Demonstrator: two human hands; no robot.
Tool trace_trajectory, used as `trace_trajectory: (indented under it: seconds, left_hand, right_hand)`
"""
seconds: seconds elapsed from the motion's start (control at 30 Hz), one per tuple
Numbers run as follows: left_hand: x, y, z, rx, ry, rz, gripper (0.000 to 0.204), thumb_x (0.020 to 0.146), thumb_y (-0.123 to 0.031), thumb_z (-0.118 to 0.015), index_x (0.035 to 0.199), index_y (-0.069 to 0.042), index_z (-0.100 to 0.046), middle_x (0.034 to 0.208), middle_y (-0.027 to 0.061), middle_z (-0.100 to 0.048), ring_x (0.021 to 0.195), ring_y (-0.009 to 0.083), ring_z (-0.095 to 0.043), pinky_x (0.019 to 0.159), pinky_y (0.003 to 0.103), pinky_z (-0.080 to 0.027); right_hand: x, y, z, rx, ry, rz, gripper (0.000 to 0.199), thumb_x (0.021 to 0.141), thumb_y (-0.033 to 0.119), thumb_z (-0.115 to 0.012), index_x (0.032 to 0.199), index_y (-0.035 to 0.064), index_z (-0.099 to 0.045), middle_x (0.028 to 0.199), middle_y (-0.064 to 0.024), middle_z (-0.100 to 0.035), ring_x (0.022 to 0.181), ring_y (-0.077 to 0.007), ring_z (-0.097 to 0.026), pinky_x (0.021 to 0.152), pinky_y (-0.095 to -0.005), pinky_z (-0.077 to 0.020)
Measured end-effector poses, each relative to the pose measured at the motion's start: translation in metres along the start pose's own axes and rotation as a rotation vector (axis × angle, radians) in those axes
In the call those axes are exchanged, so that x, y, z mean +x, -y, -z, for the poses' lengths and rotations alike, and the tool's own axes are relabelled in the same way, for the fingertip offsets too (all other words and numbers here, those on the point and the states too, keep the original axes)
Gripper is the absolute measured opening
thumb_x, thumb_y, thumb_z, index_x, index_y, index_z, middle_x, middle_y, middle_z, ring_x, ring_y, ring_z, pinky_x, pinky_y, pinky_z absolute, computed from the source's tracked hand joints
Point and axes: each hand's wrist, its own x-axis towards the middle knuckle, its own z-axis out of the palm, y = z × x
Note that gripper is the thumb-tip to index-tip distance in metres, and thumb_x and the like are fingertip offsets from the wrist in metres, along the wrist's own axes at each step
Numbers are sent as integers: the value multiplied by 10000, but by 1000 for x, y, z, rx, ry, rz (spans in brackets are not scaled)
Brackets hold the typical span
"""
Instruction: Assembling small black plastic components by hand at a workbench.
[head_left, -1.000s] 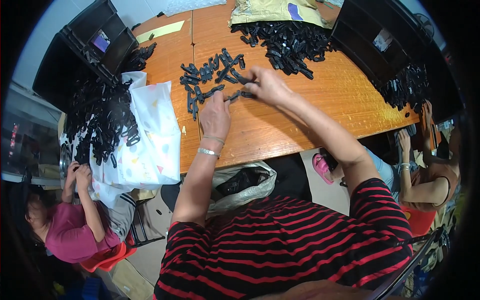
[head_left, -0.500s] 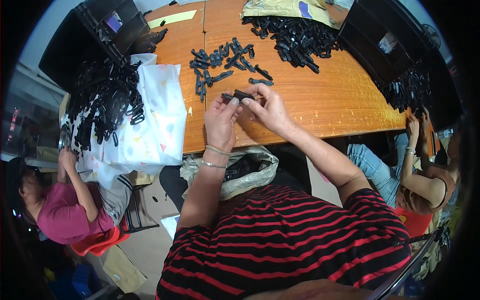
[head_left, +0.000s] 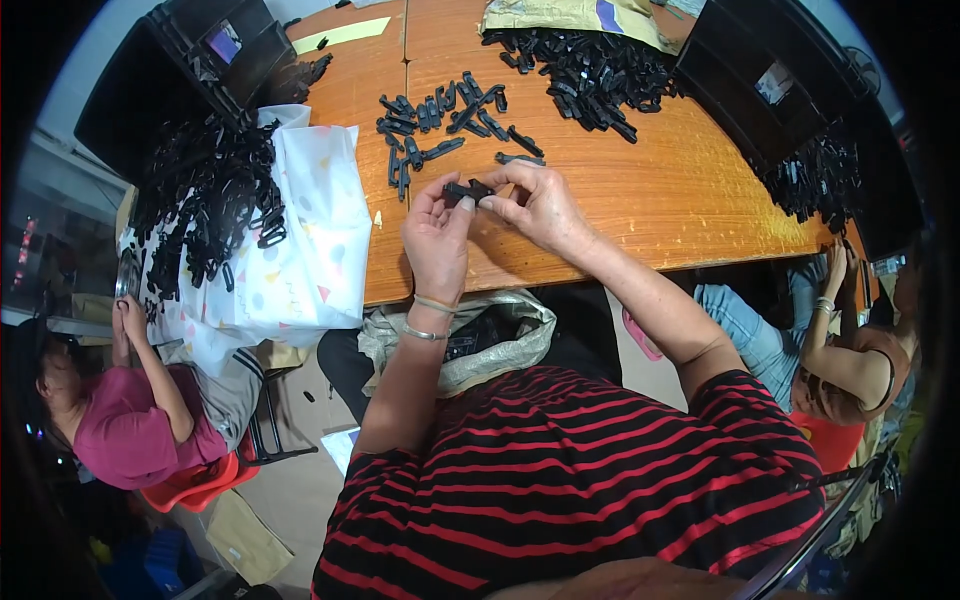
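Between my two hands is a small, elongated black plastic part (head_left: 468,190), held just above the table's near edge. My left hand (head_left: 437,230) pinches its left end between thumb and fingers. At the other end, my right hand (head_left: 535,203) grips it with thumb and forefinger. My fingers cover both ends, so its exact kind does not show. Beyond my hands lies a loose group of similar black plastic parts (head_left: 430,115) on the wooden table. One such part (head_left: 520,159) rests just past my right fingers.
A heap of black parts (head_left: 600,85) spills from a tan bag (head_left: 570,18). Black bins (head_left: 140,90) stand left and right. An open woven sack (head_left: 520,350) sits at my lap. Co-workers (head_left: 150,415) sit on both sides, with a patterned white sheet (head_left: 325,220) at the left.
The black part in my hands has turned slightly, and its right end sits further inside my right fingers. My left hand has shifted a little to the left.
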Motion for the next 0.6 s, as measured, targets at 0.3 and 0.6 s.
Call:
trace_trajectory:
  seconds: [0.3,0.6]
  left_hand:
    - [-12,-15,-13,128,-17,-205,361,874,16,-599,1222,33,-505,1108,113,-613,988,149,-604,881,267,-483]
    - [-15,-22,-10,376,15,-317,320,859,25,-588,1176,28,-548,1045,97,-637,968,166,-614,847,293,-488]
  right_hand:
    - [-3,12,-5,-7,-52,108,238,752,25,-739,958,-11,-626,800,-24,-593,648,-92,-568,590,-232,-485]
    - [-1,2,-9,275,78,-52,240,752,45,-746,902,-26,-572,709,-23,-615,643,-49,-566,570,-230,-485]
